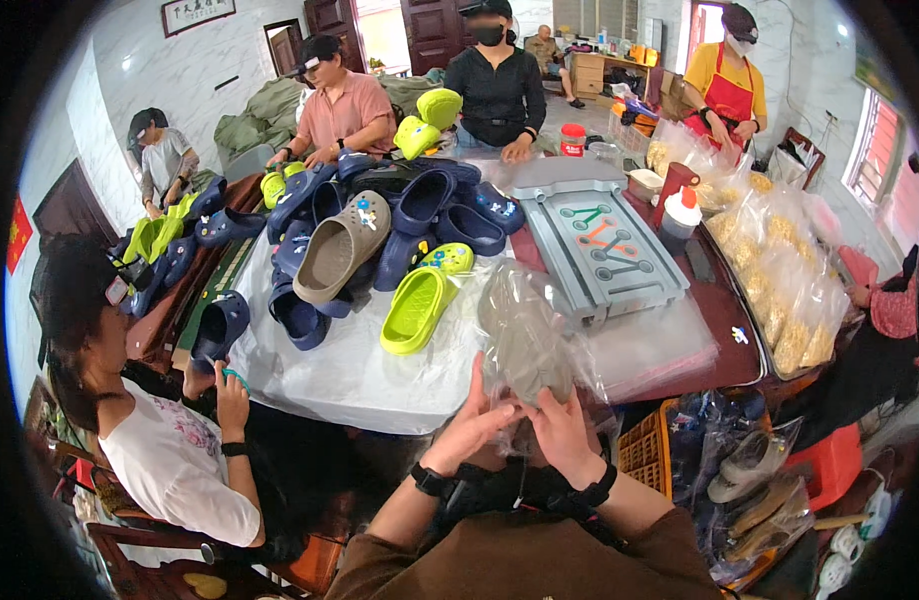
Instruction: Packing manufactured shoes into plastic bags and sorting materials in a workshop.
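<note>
A taupe clog in a clear plastic bag stands at the table's near edge. My right hand is closed on its lower end, fingers pressed against the plastic. Beside it, my left hand has its fingers stretched and apart, close against the bag's lower left side; whether they touch it is hard to tell. Left of the bag, a lime-green clog lies on the white sheet. A larger taupe clog rests on the heap of navy clogs behind.
A grey folding step stool lies on flat clear bags at right. Beyond are a squeeze bottle and bagged yellowish pieces. An orange crate with bagged shoes stands low right. Co-workers surround the table; the left one is close.
</note>
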Motion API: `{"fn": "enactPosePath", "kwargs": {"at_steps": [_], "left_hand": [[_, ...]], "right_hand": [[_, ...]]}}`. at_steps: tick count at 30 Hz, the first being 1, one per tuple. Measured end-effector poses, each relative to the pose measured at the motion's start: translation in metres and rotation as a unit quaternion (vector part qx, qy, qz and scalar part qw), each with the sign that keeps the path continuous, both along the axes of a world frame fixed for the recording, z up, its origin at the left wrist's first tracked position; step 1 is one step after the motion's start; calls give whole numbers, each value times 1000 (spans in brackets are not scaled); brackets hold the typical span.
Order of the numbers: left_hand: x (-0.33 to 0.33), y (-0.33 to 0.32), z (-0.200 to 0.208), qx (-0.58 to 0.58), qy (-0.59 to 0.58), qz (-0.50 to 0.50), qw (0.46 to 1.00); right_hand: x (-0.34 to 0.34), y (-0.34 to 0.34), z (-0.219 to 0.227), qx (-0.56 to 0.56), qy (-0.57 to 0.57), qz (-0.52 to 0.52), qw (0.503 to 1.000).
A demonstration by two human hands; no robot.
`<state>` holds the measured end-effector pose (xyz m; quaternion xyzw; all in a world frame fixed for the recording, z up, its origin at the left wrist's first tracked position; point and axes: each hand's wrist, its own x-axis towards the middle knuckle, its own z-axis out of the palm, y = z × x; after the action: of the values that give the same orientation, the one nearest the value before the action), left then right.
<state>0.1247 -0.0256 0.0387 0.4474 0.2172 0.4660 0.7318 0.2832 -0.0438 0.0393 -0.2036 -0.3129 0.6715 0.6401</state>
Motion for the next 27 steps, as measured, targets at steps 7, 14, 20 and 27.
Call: {"fn": "enactPosePath", "kwargs": {"at_steps": [7,14,20,27], "left_hand": [[-23,17,-47,-59,65,21,996],[-18,-1,-8,103,290,327,894],[-11,-4,30,364,606,372,601],[-3,9,-12,349,463,295,759]], "right_hand": [[-9,20,-24,33,-237,-45,970],[-21,23,-19,14,-239,30,970],[-8,28,-40,24,-266,17,963],[4,25,-39,82,-527,-94,841]]}}
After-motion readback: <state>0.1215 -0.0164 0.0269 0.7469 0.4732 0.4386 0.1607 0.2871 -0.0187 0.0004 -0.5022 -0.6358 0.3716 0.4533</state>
